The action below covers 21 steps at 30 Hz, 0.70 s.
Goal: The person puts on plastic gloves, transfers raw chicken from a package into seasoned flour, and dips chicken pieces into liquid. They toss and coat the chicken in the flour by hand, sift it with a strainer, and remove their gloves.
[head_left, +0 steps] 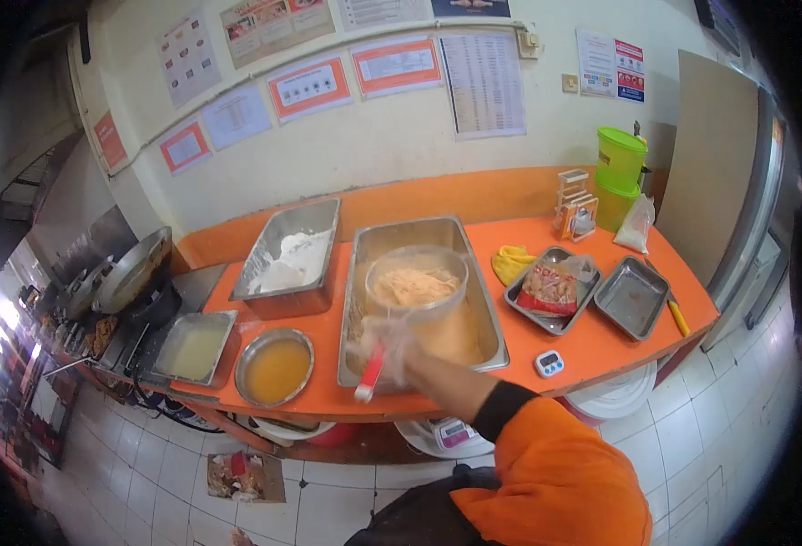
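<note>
My right hand [393, 351], in a clear plastic glove, is closed around the red handle [373, 368] of what looks like a round strainer [463, 293]. The strainer's see-through bowl holds floury, pale orange coated pieces [414, 286]. It is over a deep metal pan [484, 314] with light tan breading flour [455, 337] in it. At the bottom edge, a small bit of what seems to be my left hand [240, 538] shows; its fingers are mostly cut off.
Left on the orange table stand a pan [240, 294] of white flour, a round bowl [308, 375] of yellowish liquid and a tray [223, 326] of pale liquid. Rightward are a timer [549, 364], a tray with bagged meat [549, 289], another metal tray [633, 298], a yellow-handled tool [679, 318] and green tubs [620, 162].
</note>
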Each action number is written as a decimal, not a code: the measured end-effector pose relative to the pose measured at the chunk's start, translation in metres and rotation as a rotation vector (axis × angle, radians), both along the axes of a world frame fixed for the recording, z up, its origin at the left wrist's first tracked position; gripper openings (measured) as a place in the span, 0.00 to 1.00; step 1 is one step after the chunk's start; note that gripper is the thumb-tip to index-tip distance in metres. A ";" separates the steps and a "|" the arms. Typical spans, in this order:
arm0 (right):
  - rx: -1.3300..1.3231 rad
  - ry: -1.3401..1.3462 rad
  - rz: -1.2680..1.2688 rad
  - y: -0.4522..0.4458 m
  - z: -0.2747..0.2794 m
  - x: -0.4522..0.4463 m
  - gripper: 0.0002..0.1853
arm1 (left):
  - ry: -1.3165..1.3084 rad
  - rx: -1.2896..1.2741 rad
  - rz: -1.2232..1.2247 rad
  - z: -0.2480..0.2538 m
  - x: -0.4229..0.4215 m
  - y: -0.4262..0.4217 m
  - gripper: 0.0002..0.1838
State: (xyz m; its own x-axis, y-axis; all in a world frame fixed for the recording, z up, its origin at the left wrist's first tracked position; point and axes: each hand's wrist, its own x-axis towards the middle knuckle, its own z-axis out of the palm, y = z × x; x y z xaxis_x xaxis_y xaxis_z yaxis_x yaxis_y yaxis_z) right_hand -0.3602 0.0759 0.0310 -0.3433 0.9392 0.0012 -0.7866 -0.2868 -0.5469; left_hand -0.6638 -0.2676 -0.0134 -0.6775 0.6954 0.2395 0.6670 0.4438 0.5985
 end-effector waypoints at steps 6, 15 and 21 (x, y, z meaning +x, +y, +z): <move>-0.026 -0.136 -0.092 0.008 0.013 0.018 0.06 | -0.236 0.274 -0.055 -0.032 -0.018 -0.006 0.25; -0.083 -0.040 -0.006 -0.011 0.008 -0.002 0.06 | -0.015 -0.113 0.048 0.003 0.003 -0.013 0.21; 0.066 0.106 0.211 0.000 -0.005 -0.002 0.06 | -0.129 0.251 0.073 -0.029 -0.005 -0.028 0.22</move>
